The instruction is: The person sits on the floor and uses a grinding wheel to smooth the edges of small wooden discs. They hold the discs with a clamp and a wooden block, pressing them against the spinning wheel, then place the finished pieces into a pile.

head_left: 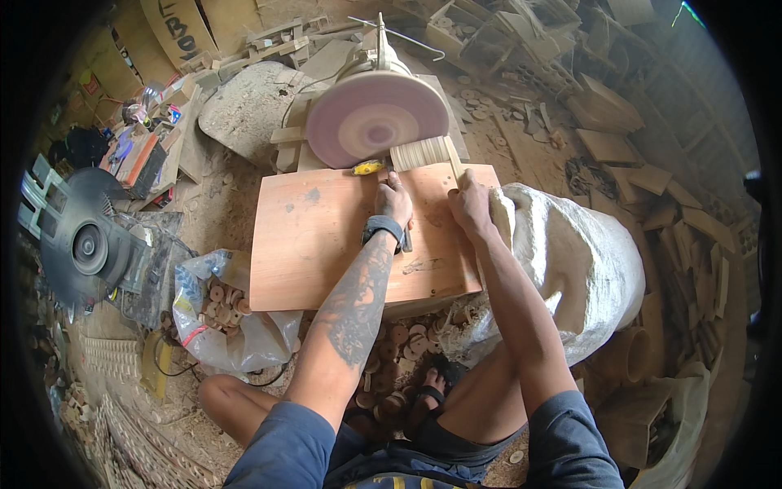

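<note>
A big round sanding disc (376,119), purplish with paler rings, stands upright at the far edge of a wooden work board (334,236). Close against its lower right lies a ribbed roll of stacked pale wooden discs (419,154). My left hand (395,200) is closed at the near left end of the stack, round a narrow rod whose end shows below the palm; most of the rod is hidden. My right hand (470,202) grips a thin wooden stick (454,156) that reaches up to the stack's right end. A small yellow piece (368,167) sits under the disc.
At right a bulging white sack (578,265) touches the board. A plastic bag of wooden rounds (224,306) stands at left, beside a dark machine with a round wheel (91,244). Loose rounds (407,342) lie by my feet; scrap wood (692,269) is piled far right.
</note>
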`<state>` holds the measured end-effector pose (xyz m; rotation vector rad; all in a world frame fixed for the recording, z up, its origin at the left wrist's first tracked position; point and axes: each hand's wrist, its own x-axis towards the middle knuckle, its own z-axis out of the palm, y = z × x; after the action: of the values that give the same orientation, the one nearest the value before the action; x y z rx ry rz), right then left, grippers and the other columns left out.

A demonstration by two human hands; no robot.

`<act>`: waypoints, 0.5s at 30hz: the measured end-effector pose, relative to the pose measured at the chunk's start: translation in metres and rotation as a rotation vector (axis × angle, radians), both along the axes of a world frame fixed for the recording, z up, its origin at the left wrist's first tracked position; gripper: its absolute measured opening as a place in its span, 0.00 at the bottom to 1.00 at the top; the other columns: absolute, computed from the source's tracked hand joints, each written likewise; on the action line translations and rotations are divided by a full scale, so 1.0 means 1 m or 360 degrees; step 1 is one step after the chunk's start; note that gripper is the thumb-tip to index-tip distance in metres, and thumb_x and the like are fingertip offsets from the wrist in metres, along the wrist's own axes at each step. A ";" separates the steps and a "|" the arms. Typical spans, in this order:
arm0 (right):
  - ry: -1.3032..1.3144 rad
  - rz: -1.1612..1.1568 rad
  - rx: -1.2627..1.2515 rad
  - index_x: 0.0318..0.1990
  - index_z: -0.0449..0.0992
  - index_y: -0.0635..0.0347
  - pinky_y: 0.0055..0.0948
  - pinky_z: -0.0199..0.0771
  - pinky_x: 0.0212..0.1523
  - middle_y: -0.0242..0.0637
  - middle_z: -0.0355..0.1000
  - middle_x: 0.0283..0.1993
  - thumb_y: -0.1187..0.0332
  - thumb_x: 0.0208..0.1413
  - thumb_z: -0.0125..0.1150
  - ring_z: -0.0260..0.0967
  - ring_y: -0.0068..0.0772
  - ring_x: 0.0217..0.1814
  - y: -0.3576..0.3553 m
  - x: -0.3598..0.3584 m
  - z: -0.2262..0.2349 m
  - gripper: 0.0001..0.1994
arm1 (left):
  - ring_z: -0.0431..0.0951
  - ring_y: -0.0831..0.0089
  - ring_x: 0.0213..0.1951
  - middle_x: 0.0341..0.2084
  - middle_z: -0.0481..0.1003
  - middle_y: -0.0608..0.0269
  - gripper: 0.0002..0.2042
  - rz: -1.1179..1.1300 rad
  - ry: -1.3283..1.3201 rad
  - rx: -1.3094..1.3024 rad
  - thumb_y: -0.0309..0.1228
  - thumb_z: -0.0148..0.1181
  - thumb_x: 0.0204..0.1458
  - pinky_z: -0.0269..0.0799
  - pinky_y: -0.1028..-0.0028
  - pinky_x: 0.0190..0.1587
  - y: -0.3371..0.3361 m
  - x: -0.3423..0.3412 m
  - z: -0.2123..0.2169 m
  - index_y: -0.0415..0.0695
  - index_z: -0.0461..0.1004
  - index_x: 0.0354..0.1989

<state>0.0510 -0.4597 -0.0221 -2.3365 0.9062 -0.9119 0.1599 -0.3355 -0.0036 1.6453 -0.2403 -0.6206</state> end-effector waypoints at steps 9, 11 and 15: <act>-0.0008 0.0013 -0.0009 0.36 0.63 0.64 0.57 0.71 0.35 0.61 0.72 0.26 0.77 0.45 0.53 0.71 0.69 0.32 -0.003 0.001 0.000 0.10 | 0.69 0.64 0.07 0.15 0.70 0.53 0.28 0.0046 -0.0098 0.0027 0.52 0.32 0.65 0.65 0.68 0.08 0.000 -0.003 0.003 0.33 0.64 0.43; -0.0017 0.0022 -0.0001 0.36 0.62 0.64 0.57 0.71 0.35 0.61 0.72 0.26 0.77 0.45 0.54 0.71 0.69 0.32 -0.003 0.001 0.000 0.10 | 0.69 0.64 0.07 0.15 0.71 0.52 0.28 0.0045 -0.0089 0.0085 0.52 0.32 0.65 0.65 0.68 0.08 0.000 -0.003 0.004 0.33 0.64 0.43; -0.0043 0.0039 -0.0006 0.36 0.62 0.64 0.57 0.70 0.35 0.61 0.72 0.26 0.77 0.45 0.54 0.71 0.68 0.32 -0.003 0.001 0.001 0.10 | 0.67 0.67 0.08 0.12 0.65 0.57 0.30 0.0007 -0.0055 0.0091 0.52 0.33 0.65 0.65 0.68 0.08 0.001 -0.003 0.007 0.29 0.62 0.44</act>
<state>0.0521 -0.4623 -0.0209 -2.3277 0.8639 -0.9340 0.1573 -0.3341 0.0035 1.7121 -0.2464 -0.6007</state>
